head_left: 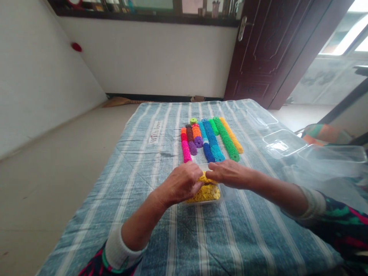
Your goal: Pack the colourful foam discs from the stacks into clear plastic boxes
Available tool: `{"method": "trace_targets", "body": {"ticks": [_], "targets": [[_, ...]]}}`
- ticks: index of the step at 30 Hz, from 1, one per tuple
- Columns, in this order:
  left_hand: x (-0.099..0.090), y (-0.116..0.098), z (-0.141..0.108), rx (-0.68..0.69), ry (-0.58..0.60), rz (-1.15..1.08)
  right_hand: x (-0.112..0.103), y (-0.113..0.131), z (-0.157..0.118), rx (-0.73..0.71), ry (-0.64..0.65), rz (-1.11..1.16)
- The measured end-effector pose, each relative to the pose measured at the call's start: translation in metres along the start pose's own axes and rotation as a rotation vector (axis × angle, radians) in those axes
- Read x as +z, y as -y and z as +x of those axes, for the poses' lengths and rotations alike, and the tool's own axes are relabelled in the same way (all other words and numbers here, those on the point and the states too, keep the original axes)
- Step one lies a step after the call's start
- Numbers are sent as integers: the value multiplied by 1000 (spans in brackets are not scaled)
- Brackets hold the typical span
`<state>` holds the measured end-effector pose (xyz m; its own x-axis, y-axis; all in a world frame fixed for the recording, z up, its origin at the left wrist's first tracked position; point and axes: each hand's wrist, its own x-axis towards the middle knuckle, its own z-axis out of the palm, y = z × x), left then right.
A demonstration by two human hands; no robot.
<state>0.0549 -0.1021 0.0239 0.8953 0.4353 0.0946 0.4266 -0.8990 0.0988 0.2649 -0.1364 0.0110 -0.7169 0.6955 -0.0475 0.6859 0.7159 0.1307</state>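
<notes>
A stack of yellow notched plastic discs (205, 178) lies between my hands, over a clear plastic box (184, 202). My left hand (182, 180) is closed on its left end, fingers curled and partly hidden. At its right end, my right hand (228, 173) has its fingers bent down around the stack. Another row of yellow discs (203, 194) lies in the near side of the box. Just beyond are stacks of the same kind of disc: pink (186, 150), purple (193, 148), blue (212, 140), green (228, 142) and orange-yellow (232, 136).
A striped blue cloth (138, 191) covers the table. Clear empty containers (286, 142) stand along the right side, with clear plastic near them. Beyond the table are a white wall (161, 57) and a dark red door (261, 50). A broom (117, 101) lies on the floor.
</notes>
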Motion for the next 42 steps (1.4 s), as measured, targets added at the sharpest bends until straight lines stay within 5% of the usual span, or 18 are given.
{"method": "trace_targets", "body": {"ticks": [14,23,34,42], "targets": [[29,-7,9,161,-36,-128,-18,-13,2,-97,135,96],[29,-10,11,139,24,-135,-16,-14,1,-132,173,88],[30,-7,10,120,-14,-155,-39,2,-4,-223,284,50],[27,-6,9,125,18,-111,-20,5,-12,-152,157,236]]}}
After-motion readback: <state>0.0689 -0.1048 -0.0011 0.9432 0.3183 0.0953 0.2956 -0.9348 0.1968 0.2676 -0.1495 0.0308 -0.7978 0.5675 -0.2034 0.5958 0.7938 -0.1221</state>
